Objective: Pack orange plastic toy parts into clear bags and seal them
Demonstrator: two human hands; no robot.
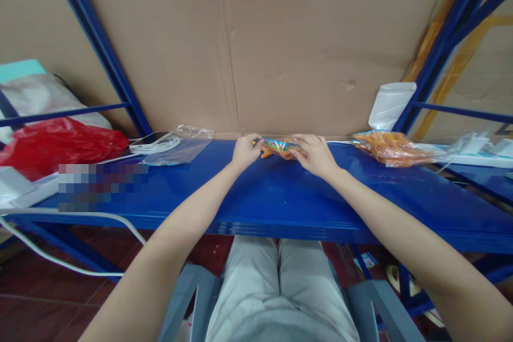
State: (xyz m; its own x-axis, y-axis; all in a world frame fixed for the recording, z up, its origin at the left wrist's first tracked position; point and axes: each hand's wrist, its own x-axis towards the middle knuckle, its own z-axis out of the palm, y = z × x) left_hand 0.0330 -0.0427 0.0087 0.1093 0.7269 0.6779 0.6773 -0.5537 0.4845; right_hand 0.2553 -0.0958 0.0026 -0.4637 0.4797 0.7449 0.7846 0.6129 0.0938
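Both my hands rest at the back of a blue shelf [260, 192], against a cardboard wall. Between them lies a small clear packet of orange and multicoloured items [279, 146]. My left hand [245, 150] has its fingers curled on the packet's left end. The fingers of my right hand [315, 154] are bent over its right end and press it to the shelf. Each hand grips one end of the packet.
A larger clear bag of orange items [390, 147] lies to the right, with a white pouch [390, 104] behind it. Left are empty clear bags [182, 148], a coiled white cable [154, 144] and a red plastic bag [56, 144]. Blue rack posts stand at both sides.
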